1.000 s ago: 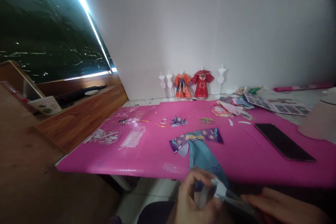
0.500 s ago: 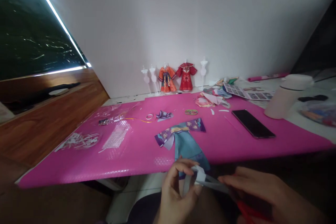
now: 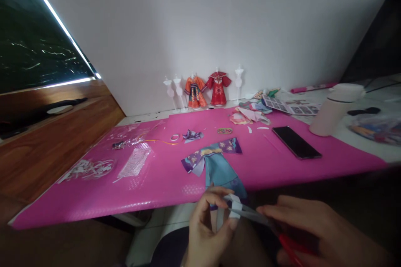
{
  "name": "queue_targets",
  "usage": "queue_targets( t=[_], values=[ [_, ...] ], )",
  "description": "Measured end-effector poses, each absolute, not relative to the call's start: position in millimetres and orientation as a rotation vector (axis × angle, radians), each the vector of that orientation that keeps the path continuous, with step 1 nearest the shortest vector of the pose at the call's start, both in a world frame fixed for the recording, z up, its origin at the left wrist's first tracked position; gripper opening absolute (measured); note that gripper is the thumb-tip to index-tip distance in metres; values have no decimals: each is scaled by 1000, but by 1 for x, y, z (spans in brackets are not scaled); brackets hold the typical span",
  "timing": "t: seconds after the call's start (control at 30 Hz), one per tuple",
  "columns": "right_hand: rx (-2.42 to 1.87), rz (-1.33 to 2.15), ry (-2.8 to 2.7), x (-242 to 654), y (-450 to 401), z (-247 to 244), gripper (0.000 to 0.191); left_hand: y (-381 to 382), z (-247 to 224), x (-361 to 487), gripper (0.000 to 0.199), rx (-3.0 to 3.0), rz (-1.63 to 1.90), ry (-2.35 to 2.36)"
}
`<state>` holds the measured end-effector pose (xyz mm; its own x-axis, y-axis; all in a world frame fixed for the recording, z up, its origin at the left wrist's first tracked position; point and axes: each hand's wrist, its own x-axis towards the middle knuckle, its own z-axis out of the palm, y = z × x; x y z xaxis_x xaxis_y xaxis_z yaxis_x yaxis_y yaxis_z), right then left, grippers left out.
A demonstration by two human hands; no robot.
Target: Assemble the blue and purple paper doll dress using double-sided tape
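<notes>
My left hand (image 3: 205,227) is closed, thumb and fingers pinching a small curled white strip (image 3: 236,206) in front of the table edge. My right hand (image 3: 308,221) grips red-handled scissors (image 3: 288,247). Their blades point left and lie at the white strip; the two blades look close together. Just beyond my fingers lies a doll-sized robe (image 3: 222,171) with purple patterned sleeves and a blue skirt, its hem partly behind my left hand.
A pink mat (image 3: 175,187) covers the table. On it lie a phone (image 3: 296,142), a tape ring (image 3: 174,137), fabric pieces (image 3: 250,115) and white strips in a bag (image 3: 90,169). Dressed mini mannequins (image 3: 218,88) stand by the wall; a bottle (image 3: 332,110) is at right.
The scissor blades, spread apart around the white strip before, have come closer together. My view has shifted slightly, and both hands stay in nearly the same place.
</notes>
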<state>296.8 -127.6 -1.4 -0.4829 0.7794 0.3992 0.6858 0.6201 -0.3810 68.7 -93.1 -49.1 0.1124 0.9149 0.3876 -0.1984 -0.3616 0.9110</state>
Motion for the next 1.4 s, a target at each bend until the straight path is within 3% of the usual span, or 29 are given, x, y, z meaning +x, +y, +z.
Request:
queue_targets(
  t=[0.63,1.4],
  values=[
    [-1183,301,-2293,290,-129,6,38,-92,-47,68,12,1427,1427,765],
    [-1156,310,-2299,290,-128,4,41,-94,-47,69,15,1393,1423,747]
  ],
)
